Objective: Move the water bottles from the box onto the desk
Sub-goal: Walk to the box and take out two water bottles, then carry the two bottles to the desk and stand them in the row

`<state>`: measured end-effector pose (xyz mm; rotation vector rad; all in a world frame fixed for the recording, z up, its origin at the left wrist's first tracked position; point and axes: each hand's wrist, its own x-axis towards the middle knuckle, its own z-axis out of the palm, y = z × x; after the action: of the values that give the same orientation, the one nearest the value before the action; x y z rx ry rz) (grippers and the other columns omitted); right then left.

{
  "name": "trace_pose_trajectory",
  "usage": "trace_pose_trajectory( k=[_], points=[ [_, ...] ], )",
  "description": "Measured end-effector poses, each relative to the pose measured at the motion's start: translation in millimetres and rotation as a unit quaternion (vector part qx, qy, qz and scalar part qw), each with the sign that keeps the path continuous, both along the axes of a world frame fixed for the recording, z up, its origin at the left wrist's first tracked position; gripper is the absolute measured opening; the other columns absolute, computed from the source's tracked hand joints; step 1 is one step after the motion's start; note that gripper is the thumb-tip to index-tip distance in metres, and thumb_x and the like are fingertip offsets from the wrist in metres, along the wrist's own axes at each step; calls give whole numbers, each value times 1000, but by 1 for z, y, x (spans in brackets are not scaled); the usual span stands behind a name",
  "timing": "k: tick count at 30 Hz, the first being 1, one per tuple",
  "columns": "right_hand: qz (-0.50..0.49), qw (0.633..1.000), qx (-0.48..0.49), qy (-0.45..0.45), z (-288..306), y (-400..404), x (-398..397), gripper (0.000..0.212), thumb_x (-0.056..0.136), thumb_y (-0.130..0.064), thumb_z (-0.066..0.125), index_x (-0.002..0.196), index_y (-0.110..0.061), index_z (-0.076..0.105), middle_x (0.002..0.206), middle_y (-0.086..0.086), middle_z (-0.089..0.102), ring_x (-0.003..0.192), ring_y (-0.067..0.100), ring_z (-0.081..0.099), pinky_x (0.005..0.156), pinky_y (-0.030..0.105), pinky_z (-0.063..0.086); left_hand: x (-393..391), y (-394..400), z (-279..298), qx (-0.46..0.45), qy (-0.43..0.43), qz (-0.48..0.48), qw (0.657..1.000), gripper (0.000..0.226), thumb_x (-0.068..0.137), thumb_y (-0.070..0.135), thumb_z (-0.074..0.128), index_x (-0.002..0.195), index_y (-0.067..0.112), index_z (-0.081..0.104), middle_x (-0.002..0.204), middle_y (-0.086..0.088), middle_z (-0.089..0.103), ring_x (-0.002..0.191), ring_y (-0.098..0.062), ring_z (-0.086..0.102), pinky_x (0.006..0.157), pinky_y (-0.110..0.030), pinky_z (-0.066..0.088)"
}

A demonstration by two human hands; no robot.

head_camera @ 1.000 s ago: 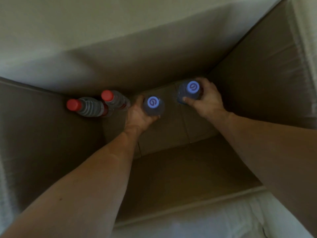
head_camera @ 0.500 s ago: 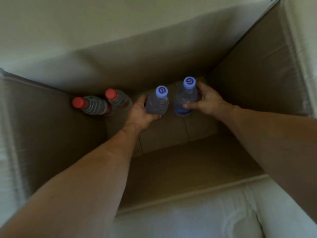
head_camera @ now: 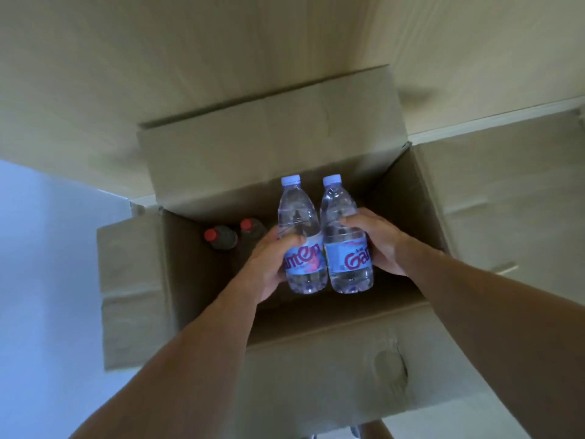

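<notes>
Cardboard box (head_camera: 316,359) seen from above, its flaps folded open, with both of a person's bare arms reaching in. The left hand (head_camera: 269,264) curls round a clear water bottle with a pale blue cap (head_camera: 300,236), gripping it at the label. The right hand (head_camera: 380,245) holds a second, matching bottle (head_camera: 345,239) the same way. Each grip is closed firmly on its own bottle. The two bottles are upright, touching side by side, raised so their caps stand level with the box's far flap (their bases seem clear of the box floor, though that is hard to confirm). Two more bottles with red caps (head_camera: 221,237) stand deep in the box's far left corner, partly in shadow.

Desk: a pale wooden surface (head_camera: 190,74) beyond the box may be it, but this is uncertain.

Risk, as a judgement: the bottles are smooth and the fingers wrap only part of each, so one could slip as it is carried. A base could also catch the box's far wall or flap on the way out.
</notes>
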<state>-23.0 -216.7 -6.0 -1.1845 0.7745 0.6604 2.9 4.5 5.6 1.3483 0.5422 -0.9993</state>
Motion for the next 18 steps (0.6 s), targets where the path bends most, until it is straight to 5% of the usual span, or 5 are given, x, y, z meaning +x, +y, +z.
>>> trace_pose_trajectory(
  k=[5,18],
  points=[
    [-40,999,28,-6,84,8,8,65,72,-41,79,128,-16,60,117,15,71,110,36,68,103,56,48,5,-10,85,-24,-22,22,999,41,91,12,60,132,10,55,124,-26,64,106,-34,66,96,-50,52],
    [-77,988,87,-105,293,-15,10,62,76,-43,82,129,-21,57,118,16,71,107,36,69,96,57,53,27,-41,309,13,-125,8,992,36,93,22,70,126,19,53,115,-16,71,101,-33,73,83,-48,61]
  ],
)
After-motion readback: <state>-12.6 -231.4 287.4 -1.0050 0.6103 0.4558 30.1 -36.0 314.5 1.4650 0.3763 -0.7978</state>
